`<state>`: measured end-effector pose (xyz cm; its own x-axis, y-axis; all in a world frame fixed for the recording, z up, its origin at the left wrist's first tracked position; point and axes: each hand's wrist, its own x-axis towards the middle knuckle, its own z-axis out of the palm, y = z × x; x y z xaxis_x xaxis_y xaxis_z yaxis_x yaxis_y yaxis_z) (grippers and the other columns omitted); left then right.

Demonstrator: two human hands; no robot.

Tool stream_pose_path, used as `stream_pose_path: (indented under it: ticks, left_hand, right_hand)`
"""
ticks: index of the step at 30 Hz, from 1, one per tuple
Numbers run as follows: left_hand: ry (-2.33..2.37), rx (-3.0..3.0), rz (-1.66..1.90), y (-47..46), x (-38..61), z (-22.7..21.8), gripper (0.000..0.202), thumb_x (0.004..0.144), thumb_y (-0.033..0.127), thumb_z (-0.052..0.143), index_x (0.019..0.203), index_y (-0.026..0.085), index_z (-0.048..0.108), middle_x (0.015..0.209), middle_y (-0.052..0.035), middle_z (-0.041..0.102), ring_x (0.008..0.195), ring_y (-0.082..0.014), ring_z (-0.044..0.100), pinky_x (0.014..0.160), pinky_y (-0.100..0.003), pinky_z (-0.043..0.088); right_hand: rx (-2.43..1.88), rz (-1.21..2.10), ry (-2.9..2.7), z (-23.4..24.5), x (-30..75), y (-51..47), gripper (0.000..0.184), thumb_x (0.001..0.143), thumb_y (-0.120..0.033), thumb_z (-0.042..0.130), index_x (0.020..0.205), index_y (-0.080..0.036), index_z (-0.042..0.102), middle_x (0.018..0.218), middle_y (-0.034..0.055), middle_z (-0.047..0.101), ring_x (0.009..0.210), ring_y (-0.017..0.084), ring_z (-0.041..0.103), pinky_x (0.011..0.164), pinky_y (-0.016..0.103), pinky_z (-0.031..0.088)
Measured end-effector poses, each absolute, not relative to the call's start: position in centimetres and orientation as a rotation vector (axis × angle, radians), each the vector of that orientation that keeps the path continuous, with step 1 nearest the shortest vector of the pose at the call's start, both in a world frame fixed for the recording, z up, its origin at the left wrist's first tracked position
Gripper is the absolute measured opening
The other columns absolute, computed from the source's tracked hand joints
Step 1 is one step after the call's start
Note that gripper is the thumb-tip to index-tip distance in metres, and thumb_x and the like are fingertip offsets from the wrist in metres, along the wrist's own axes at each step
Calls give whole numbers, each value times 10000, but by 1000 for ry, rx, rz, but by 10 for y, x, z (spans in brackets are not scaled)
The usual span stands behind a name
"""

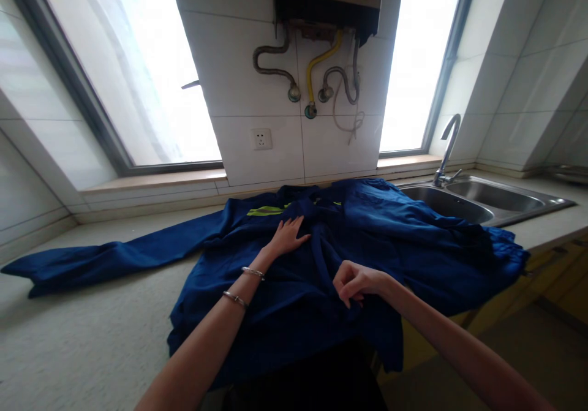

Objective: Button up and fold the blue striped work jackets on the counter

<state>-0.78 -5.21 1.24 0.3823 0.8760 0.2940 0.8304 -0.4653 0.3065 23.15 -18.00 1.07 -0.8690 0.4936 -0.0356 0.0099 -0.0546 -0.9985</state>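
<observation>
Head camera looks down on a navy-blue cotton work jacket (294,301) spread flat on the table, its thin fabric rumpled into soft ridges down the middle. A narrow yellow-green reflective strip (265,211) crosses the upper part near the collar. The left hand (287,237) rests on the cloth with its fingers (298,237) spread wide and flat. The right hand (356,282) sits just beside the central folds, its fingers (349,282) curled narrowly and pinching a fold of the jacket.

The long left sleeve (105,258) stretches across the table, tapering to a cuff near the table's left side. The right sleeve (500,264) lies bunched and creased, with its gathered end close to the table's front edge. The jacket's lower hem (390,350) hangs over that front edge, above yellow cabinet doors (551,276).

The speckled, pale stone table (92,331) runs back to a white tiled wall (257,80). Beyond the jacket's upper right edge sits a stainless-steel double sink (493,195) with a curved chrome faucet (448,147). The cloth touches the sink's rim, and there is little room on that side.
</observation>
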Motion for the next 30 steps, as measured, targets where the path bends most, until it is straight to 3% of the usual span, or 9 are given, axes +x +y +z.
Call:
stream_pose_path:
  ticks: [3,6,10,13,16,22,26,30]
  left_hand:
    - [1618,2590,381,-53,-7,10,545,852,349,534,1348,137,457,1251,-173,590,1160,-308,547,982,-388,386]
    - [1688,2573,361,-50,-5,12,488,827,259,527,1296,133,483,1041,-139,675,988,-278,636,858,-338,456]
    - [1655,2585,369,-46,-3,6,434,834,284,507,1238,125,520,1079,-143,655,974,-252,640,818,-300,475]
    - [1688,2652,262,-45,-1,0,336,864,281,457,1139,147,597,1065,-149,657,969,-268,641,824,-337,480]
    - [1697,2714,177,-47,-1,2,295,858,258,449,1044,153,653,994,-147,679,932,-288,647,802,-380,486]
    - [1642,2757,136,-53,-4,15,253,783,293,535,901,182,730,941,-136,700,924,-293,644,811,-377,472]
    - [1541,2772,198,-57,-5,21,239,747,288,546,859,217,745,907,-92,716,905,-264,646,786,-319,461]
    - [1442,2715,251,-56,-7,24,201,707,247,545,737,192,736,789,-66,712,792,-221,647,706,-265,449]
  right_hand:
    - [-434,2034,-1723,11,229,-178,252,723,-344,662,676,-97,655,377,-59,417,310,69,373,335,186,330]
    - [-471,1848,-1556,18,217,-168,249,748,-358,641,677,-120,620,401,-61,418,349,82,416,368,200,385]
    - [-804,1265,-1674,35,191,-133,230,806,-353,591,793,-132,653,571,-4,564,505,113,545,472,220,467]
    - [-942,664,-1803,42,170,-86,164,805,-235,566,894,-152,676,773,39,649,714,148,614,698,277,521]
    - [-1017,273,-1875,36,150,-30,253,782,-112,547,991,-150,684,1001,79,669,924,178,614,914,318,460]
    - [-1180,336,-1993,-5,118,52,392,832,-22,449,1151,-145,640,1231,69,620,1158,153,548,1023,251,378]
    - [-1290,373,-1956,-26,113,73,399,896,-77,416,1255,-126,583,1303,98,572,1202,169,530,1031,260,371]
    - [-1292,381,-1974,-36,112,78,337,948,-218,432,1227,-178,617,1262,59,608,1169,160,556,1008,235,384]
